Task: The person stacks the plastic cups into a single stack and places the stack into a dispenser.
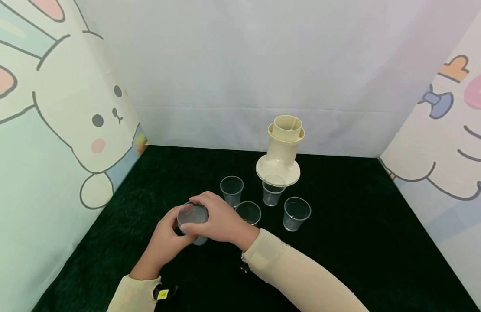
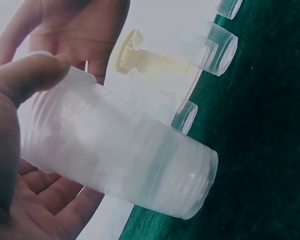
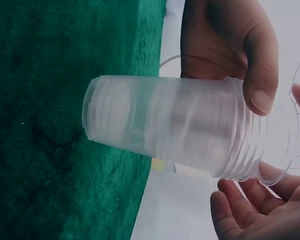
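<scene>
A tall stack of nested clear plastic cups (image 3: 159,120) is held upright above the table's front left area. My left hand (image 1: 166,242) grips the stack near its rims, thumb on one side and fingers on the other. Across the top reaches my right hand (image 1: 221,219), its thumb and fingers pinching the uppermost cup's rim. That rim stands slightly apart from the closely packed rims below it in the right wrist view. Single clear cups stand just beyond my hands, among them a back cup (image 1: 231,185) and a nearer cup (image 1: 248,211), partly hidden by my right wrist.
Farther right stand another cup (image 1: 273,190) and a right-hand cup (image 1: 297,213). Behind them is a cream plastic stand (image 1: 281,151) with a round base and a tube-like top. A dark green cloth (image 1: 361,242) covers the table; pale cartoon-printed sheets surround it.
</scene>
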`<state>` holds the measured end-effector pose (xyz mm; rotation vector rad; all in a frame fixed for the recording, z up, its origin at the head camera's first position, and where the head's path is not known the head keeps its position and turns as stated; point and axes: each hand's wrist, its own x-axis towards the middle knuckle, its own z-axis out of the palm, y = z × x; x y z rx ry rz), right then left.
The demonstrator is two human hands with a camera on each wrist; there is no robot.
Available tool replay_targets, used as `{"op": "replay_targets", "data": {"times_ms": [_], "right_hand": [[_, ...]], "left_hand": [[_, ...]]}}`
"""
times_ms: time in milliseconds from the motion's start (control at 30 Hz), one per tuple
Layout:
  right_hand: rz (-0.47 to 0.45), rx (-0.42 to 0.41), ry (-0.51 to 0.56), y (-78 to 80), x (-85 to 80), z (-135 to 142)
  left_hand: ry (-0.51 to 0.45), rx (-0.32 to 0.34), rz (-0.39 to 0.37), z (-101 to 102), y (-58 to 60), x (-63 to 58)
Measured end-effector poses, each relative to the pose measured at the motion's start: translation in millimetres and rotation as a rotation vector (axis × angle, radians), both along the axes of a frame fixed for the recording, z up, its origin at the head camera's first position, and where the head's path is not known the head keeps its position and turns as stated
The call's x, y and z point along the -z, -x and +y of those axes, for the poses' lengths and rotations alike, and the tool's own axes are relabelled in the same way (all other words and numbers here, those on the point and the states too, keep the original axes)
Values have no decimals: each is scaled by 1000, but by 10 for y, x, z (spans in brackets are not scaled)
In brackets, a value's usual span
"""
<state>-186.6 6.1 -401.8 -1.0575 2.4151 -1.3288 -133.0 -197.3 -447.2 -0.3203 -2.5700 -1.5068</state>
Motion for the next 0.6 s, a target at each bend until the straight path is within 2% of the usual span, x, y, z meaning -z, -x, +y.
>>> {"op": "replay_targets", "data": {"times_ms": [267,600], "right_hand": [[42,25,-101,-7,2,-5],[32,40,-108,-39,-66,105]], "left_hand": [[3,-3,-15,0,-4,-4],[5,-12,-20,4,9,20]]}}
